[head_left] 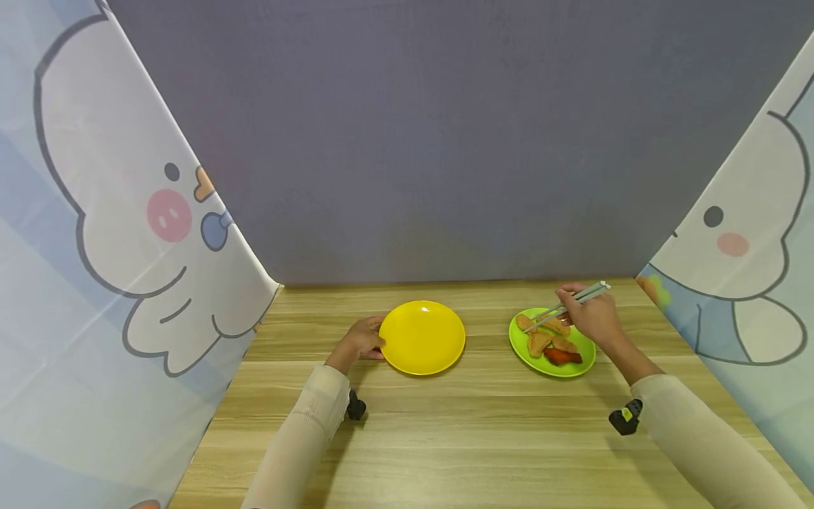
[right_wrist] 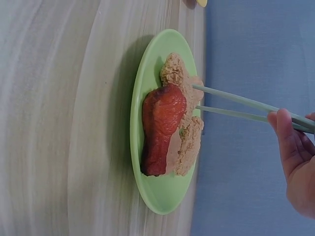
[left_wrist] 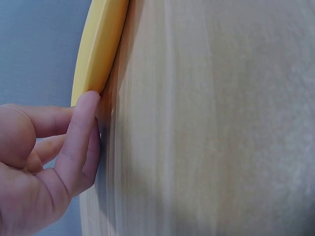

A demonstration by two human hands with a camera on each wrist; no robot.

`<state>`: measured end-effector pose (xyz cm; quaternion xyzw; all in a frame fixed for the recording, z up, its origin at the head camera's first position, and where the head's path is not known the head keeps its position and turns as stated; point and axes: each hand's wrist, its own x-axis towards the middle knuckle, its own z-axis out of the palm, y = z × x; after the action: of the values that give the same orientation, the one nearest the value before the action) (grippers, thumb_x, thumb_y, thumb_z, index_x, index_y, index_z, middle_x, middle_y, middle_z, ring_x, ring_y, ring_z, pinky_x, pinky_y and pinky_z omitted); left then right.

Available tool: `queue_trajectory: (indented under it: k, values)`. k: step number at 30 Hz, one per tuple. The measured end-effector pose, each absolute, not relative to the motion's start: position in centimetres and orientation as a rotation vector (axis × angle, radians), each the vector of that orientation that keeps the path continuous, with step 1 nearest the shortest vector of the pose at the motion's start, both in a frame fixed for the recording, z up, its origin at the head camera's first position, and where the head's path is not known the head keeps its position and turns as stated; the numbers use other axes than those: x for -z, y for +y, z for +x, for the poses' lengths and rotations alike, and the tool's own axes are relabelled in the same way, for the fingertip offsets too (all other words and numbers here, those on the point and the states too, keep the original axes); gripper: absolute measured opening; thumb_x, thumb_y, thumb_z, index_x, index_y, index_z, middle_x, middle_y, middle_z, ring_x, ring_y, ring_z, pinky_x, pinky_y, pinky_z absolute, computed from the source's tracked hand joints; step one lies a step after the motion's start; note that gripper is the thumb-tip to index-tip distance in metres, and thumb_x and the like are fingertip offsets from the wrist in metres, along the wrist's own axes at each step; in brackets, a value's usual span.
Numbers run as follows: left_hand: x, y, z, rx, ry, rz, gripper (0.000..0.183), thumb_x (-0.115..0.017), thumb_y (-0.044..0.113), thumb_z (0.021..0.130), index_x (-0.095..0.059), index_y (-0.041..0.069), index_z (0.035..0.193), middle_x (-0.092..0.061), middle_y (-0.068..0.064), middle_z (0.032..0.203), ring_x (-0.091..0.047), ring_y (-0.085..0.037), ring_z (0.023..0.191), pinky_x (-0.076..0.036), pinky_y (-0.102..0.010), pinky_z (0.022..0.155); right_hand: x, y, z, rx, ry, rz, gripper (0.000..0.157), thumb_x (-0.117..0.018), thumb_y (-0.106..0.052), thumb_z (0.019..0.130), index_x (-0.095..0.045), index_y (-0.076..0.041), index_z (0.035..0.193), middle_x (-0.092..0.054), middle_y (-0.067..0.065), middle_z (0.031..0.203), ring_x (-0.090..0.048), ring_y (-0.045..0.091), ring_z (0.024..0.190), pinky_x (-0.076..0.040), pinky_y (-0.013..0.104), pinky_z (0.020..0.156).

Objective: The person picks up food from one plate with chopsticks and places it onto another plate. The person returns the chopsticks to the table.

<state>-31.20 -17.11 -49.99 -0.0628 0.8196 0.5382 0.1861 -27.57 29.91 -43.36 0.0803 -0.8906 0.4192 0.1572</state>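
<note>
A round yellow plate [head_left: 422,338] lies on the wooden table, left of the middle. My left hand [head_left: 365,338] holds its left rim between thumb and fingers; in the left wrist view, a fingertip presses the side of the yellow plate [left_wrist: 101,44]. To the right is a light green plate [head_left: 523,346] bearing several breaded fried chicken pieces [right_wrist: 173,69] and a reddish-brown roasted drumstick [right_wrist: 162,118]. My right hand [head_left: 594,316] grips a pair of pale green chopsticks [right_wrist: 236,98] over this plate. Their slightly spread tips are among the breaded pieces at its far left; the tips are partly hidden.
The wood-grain table [head_left: 445,438] ends at a grey back panel [head_left: 445,141]. Cartoon-printed cloth walls [head_left: 127,247] stand at left and right. Each wrist carries a small black device [head_left: 625,417]. A stretch of table separates the two plates.
</note>
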Motion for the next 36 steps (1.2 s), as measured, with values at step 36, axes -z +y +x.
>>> queue_trajectory:
  k: [36]
  values:
    - [49.9,-17.1,-31.3,-1.507,2.301,-0.187,0.068,-0.064,-0.008,0.093,-0.046,0.017,0.154,-0.064,-0.023,0.128,-0.071,-0.019,0.076,-0.066,-0.03,0.063,43.2,31.0,-27.6,-1.576,-2.366,0.035,0.035,-0.056,-0.016,0.105,-0.059,0.016,0.118,-0.068,-0.019,0.066,-0.07,0.004,0.055,-0.062,0.026,0.053]
